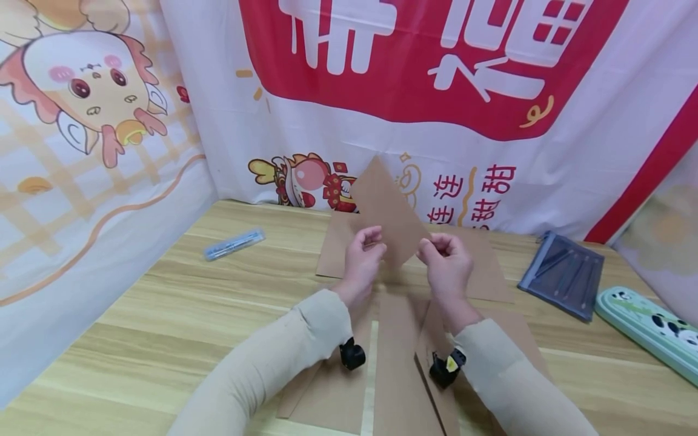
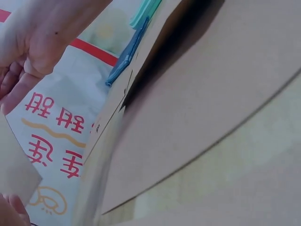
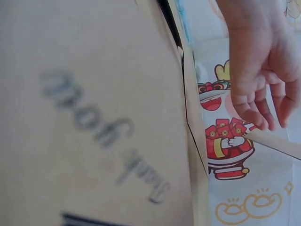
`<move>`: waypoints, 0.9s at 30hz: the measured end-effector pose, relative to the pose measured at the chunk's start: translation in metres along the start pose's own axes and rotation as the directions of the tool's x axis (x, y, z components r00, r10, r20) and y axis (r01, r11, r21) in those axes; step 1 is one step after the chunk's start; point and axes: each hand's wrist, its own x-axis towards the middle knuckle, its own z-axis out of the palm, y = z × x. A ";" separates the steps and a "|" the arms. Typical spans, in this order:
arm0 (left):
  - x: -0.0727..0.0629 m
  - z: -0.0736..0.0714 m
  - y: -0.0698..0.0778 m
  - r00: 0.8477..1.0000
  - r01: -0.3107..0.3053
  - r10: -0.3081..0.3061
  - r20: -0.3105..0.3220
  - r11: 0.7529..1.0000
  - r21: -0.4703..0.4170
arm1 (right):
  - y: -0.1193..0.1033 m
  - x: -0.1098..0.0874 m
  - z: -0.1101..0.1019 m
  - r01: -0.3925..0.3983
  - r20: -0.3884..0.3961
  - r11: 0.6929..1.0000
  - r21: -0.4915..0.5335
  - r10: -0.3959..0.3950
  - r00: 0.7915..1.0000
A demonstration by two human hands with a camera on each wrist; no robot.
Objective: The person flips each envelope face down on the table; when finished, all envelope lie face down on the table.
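Head view, brown sheet point(image 1: 394, 209): held up over the wooden tabletop point(image 1: 180, 321), tilted, one corner pointing upward in front of the cloth backdrop point(image 1: 311, 130).
Long axis of the sheet: slanting from upper left down to the right, low end at the right hand point(image 1: 449, 266).
Sheet from the hands: on their far side, mostly higher than both; nearer to the right hand, in contact at the right corner; just beside the left hand point(image 1: 362, 263) along the lower long edge.
Right hand: clamped on the sheet, thumb and bent forefinger together on the right corner.
Left hand: fingers bent, thumb and forefinger apart at the tips, close to the paper; gripping it or merely near it, cannot tell.
Blue mesh pouch point(image 1: 567, 275): lying flat to the right, slim stick-like items showing through the mesh.
Green pencil case point(image 1: 649, 324): near the pouch, farther right, closed, panda print on the lid; contents hidden.
Clear blue packet point(image 1: 234, 244): far left, slanted; contents too small to make out.
Far brown pieces point(image 1: 485, 266): flat on the table beyond the hands, left and right.
Near brown pieces point(image 1: 398, 363): below the forearms, some overlapping; dark gap at an edge in the left wrist view, "Thank you" lettering in the right wrist view; pocketed or just stacked, cannot tell.
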 end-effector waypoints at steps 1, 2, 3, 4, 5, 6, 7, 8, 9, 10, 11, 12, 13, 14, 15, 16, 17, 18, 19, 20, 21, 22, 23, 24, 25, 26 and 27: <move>0.000 -0.001 -0.001 1.000 0.000 0.000 -0.008 1.000 0.003 | 0.002 0.001 0.000 -0.006 -0.004 0.999 0.032 0.007 1.000; -0.001 -0.002 -0.001 1.000 0.006 -0.006 -0.013 1.000 0.003 | 0.008 0.004 -0.002 -0.013 0.008 0.995 0.095 0.012 1.000; -0.001 -0.003 -0.002 1.000 0.010 -0.010 -0.014 1.000 -0.002 | 0.014 0.007 -0.004 -0.023 0.018 0.988 0.155 0.020 1.000; -0.001 -0.004 -0.003 1.000 0.024 -0.024 -0.015 1.000 -0.005 | 0.016 0.008 -0.005 -0.033 0.017 0.983 0.180 0.030 0.999; -0.001 -0.004 -0.004 0.999 0.036 -0.036 -0.015 0.999 -0.007 | 0.019 0.010 -0.006 -0.042 0.018 0.979 0.200 0.039 0.999; -0.001 -0.005 -0.005 0.999 0.047 -0.047 -0.012 0.999 -0.012 | 0.024 0.013 -0.007 -0.053 0.025 0.973 0.225 0.049 0.999; -0.001 -0.005 -0.006 0.998 0.057 -0.057 -0.009 0.998 -0.018 | 0.026 0.014 -0.008 -0.061 0.027 0.970 0.236 0.057 0.998; -0.001 -0.005 -0.007 0.998 0.067 -0.067 -0.006 0.997 -0.024 | 0.032 0.017 -0.010 -0.071 0.038 0.960 0.270 0.064 0.997; -0.002 -0.005 -0.007 0.997 0.074 -0.074 -0.003 0.997 -0.028 | 0.033 0.017 -0.010 -0.081 0.033 0.959 0.271 0.075 0.997; -0.002 -0.005 -0.008 0.997 0.083 -0.083 -0.002 0.996 -0.031 | 0.030 0.015 -0.008 -0.087 0.022 0.963 0.256 0.084 0.996; -0.002 -0.005 -0.008 0.996 0.087 -0.087 0.002 0.996 -0.037 | 0.034 0.016 -0.010 -0.093 0.032 0.952 0.292 0.088 0.996; -0.002 -0.005 -0.009 0.996 0.090 -0.090 0.004 0.995 -0.041 | 0.033 0.016 -0.010 -0.102 0.030 0.949 0.300 0.097 0.995; -0.002 -0.004 -0.009 0.995 0.095 -0.095 0.004 0.994 -0.044 | 0.029 0.013 -0.009 -0.110 0.019 0.946 0.303 0.110 0.994; -0.002 -0.004 -0.009 0.995 0.100 -0.100 0.005 0.994 -0.045 | 0.028 0.013 -0.009 -0.122 0.014 0.941 0.314 0.124 0.992; -0.002 -0.004 -0.009 0.995 0.104 -0.104 0.005 0.994 -0.045 | 0.023 0.010 -0.007 -0.131 0.000 0.944 0.301 0.138 0.990; -0.002 -0.004 -0.009 0.994 0.106 -0.106 0.005 0.993 -0.044 | 0.019 0.008 -0.007 -0.141 -0.008 0.949 0.282 0.150 0.989; -0.002 -0.004 -0.009 0.994 0.107 -0.107 0.005 0.993 -0.044 | 0.019 0.008 -0.008 -0.153 0.001 0.947 0.283 0.159 0.987; -0.001 -0.004 -0.009 0.994 0.108 -0.108 0.004 0.993 -0.044 | 0.021 0.010 -0.009 -0.165 0.013 0.943 0.288 0.169 0.986; -0.001 -0.004 -0.009 0.994 0.109 -0.109 0.003 0.993 -0.043 | 0.027 0.014 -0.013 -0.182 0.037 0.937 0.298 0.180 0.983; -0.001 -0.005 -0.009 0.994 0.107 -0.107 0.003 0.993 -0.039 | 0.032 0.019 -0.016 -0.195 0.070 0.936 0.292 0.183 0.981; -0.001 -0.005 -0.009 0.994 0.107 -0.107 0.002 0.994 -0.038 | 0.038 0.024 -0.020 -0.212 0.105 0.938 0.275 0.190 0.976; 0.000 -0.006 -0.008 0.994 0.106 -0.106 0.004 0.994 -0.035 | 0.043 0.029 -0.025 -0.232 0.146 0.939 0.253 0.200 0.969; 0.001 -0.006 -0.008 0.994 0.105 -0.105 0.006 0.994 -0.031 | 0.046 0.033 -0.029 -0.249 0.182 0.942 0.225 0.210 0.961; 0.002 -0.007 -0.008 0.995 0.103 -0.103 0.008 0.994 -0.024 | 0.046 0.036 -0.032 -0.264 0.217 0.947 0.185 0.222 0.950; 0.003 -0.008 -0.008 0.995 0.100 -0.099 0.013 0.995 -0.017 | 0.040 0.035 -0.033 -0.268 0.243 0.958 0.106 0.237 0.941; 0.004 -0.008 -0.008 0.995 0.096 -0.096 0.022 0.995 -0.011 | 0.033 0.035 -0.035 -0.267 0.271 0.963 0.037 0.247 0.930; 0.006 -0.009 -0.008 0.995 0.095 -0.095 0.030 0.995 -0.003 | 0.026 0.034 -0.037 -0.270 0.301 0.963 -0.026 0.265 0.916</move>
